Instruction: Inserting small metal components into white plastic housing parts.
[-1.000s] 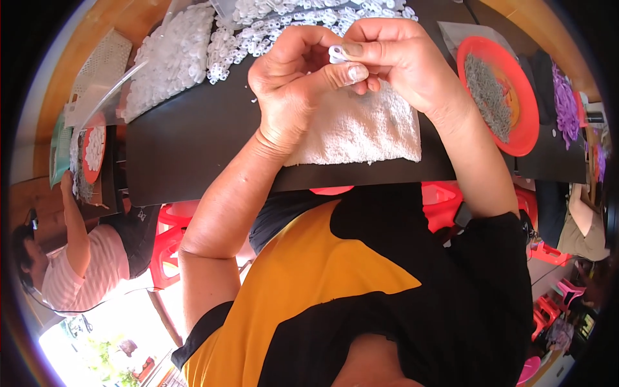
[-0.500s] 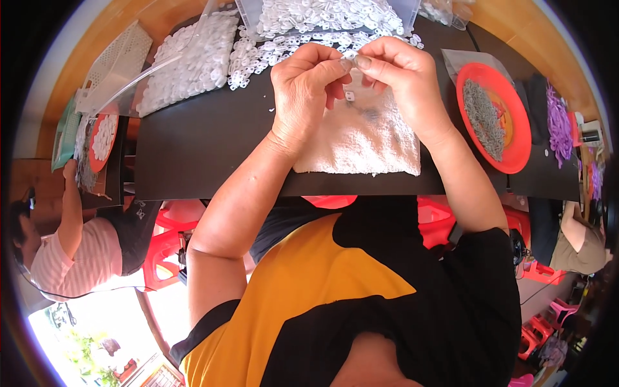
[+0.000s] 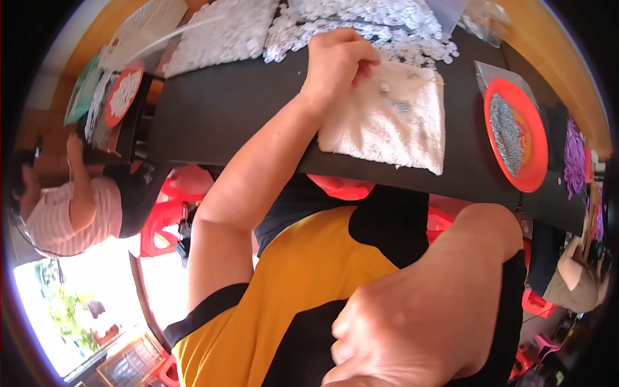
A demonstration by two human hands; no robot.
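- Over the far left corner of the cloth [image 3: 380, 142], we find the left hand [image 3: 338, 61], fingers curled; its back hides the grip, so we cannot tell how closed it is or what it holds.
- Close under the camera, in front of the shirt, the right hand [image 3: 419, 316], fingers bent; palm turned from us, contents unknown.
- On the cloth, near the left fingers, one small pale piece [image 3: 384, 86]. Below it a grey patch [image 3: 401, 105]; mark or small parts, we cannot tell.
- Risk, we judge: a careless sweep of the left hand could flick the pale piece away, since the fingers are so near.
- Risk: a snagged cloth would shift whatever lies on it; the left forearm passes right along its edge.
- Risk: loose white pieces [image 3: 419, 51] spread up to the cloth's far side; a stray knuckle could push some over and mix them in.
- To the right on the worktop [image 3: 225, 116], a red dish [image 3: 538, 155] of grey pieces; a wide right-arm swing could catch its rim.
- Beyond, a bag of white pieces [image 3: 222, 42] limits room at far left; purple strands [image 3: 574, 158] lie past the dish.
- Far left, we note a co-worker [image 3: 71, 206] beside another red bowl [image 3: 112, 118].
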